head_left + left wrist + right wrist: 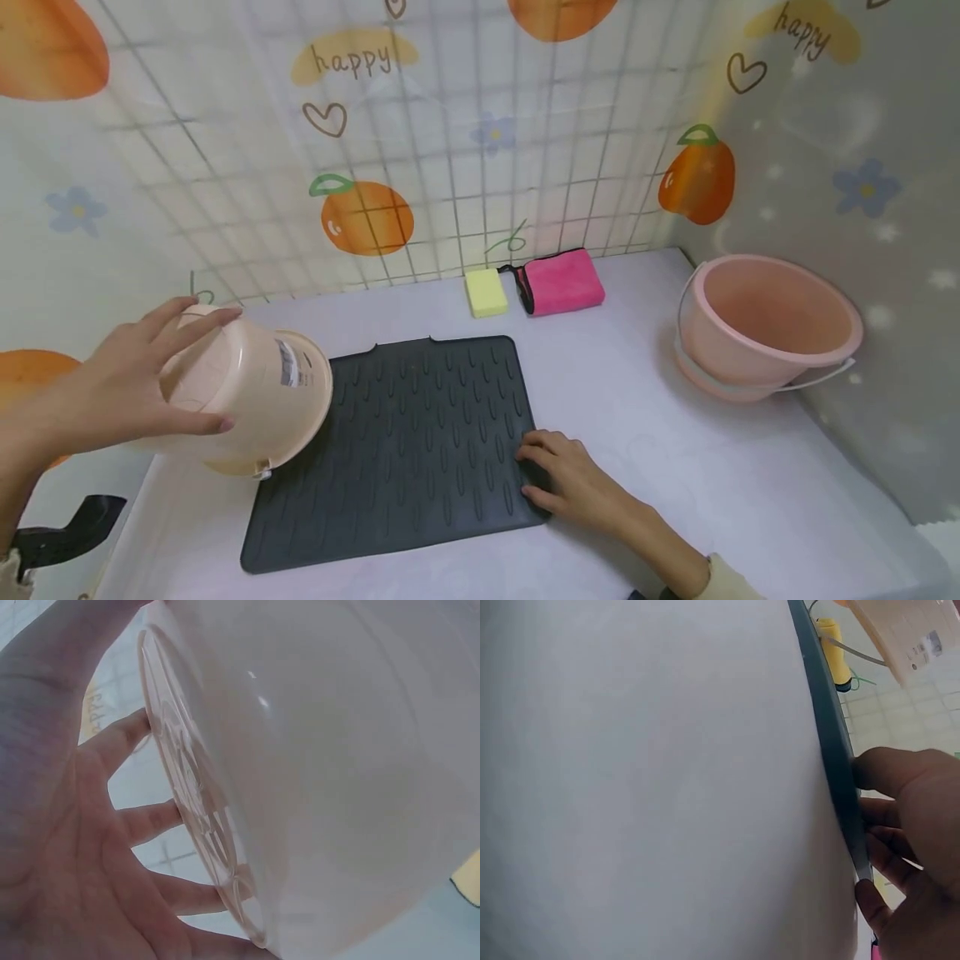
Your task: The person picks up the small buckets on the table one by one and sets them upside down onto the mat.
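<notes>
The cream bucket (pixel 258 392) lies tipped sideways over the left end of the dark ridged mat (pixel 405 450), its mouth turned right. My left hand (pixel 135 367) grips its base, fingers spread over the far side and thumb on the near side. In the left wrist view, fingertips touch the rim of the base (pixel 199 787). My right hand (pixel 577 479) rests on the mat's right edge with bent fingers. The right wrist view has this hand (pixel 922 817) against the mat's dark edge (pixel 832 742); whether any finger is underneath cannot be told.
A pink bucket (pixel 765 333) with a pale handle stands at the right. Near the back wall lie a yellow sponge (pixel 486 293) and a folded pink cloth (pixel 564 283). A yellow object with a dark end (pixel 835 652) shows beyond the mat in the right wrist view.
</notes>
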### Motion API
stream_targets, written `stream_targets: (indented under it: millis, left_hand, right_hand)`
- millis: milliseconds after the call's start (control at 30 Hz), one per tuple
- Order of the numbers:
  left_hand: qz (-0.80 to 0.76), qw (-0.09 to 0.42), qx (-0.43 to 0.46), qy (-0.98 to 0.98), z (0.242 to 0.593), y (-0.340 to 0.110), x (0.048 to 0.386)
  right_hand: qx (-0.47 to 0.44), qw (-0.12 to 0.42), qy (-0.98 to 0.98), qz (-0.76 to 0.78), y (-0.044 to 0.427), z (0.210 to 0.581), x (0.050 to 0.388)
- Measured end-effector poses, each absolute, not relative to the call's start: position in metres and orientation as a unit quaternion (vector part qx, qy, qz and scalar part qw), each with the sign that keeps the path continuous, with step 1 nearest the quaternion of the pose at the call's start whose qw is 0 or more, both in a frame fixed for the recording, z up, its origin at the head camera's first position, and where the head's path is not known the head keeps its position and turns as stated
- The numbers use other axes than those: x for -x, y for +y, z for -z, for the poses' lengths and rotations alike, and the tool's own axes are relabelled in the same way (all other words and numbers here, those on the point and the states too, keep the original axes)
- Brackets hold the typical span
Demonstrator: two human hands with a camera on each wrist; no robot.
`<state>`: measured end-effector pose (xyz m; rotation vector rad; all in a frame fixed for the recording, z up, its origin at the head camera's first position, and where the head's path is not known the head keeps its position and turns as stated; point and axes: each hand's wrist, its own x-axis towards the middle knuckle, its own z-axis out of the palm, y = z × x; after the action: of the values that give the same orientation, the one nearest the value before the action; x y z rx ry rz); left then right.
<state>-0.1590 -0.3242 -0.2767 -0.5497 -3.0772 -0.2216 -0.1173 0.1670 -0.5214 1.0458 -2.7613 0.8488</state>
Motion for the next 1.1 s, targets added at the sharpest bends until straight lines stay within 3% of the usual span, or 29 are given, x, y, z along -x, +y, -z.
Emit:
stream_targets:
  millis: [633, 1100]
  left_hand:
    - [0.117, -0.009, 0.224, -0.967, 0.296, -0.29, 0.197]
    - [0.118, -0.032, 0.207, -0.971, 0.318, -0.28, 0.207]
  right_hand:
    - [-0.33, 0.028, -0.897, -0.291, 0.168, 0.526, 0.117]
    - [-0.336, 0.036, -0.897, -0.284, 0.168, 0.524, 0.118]
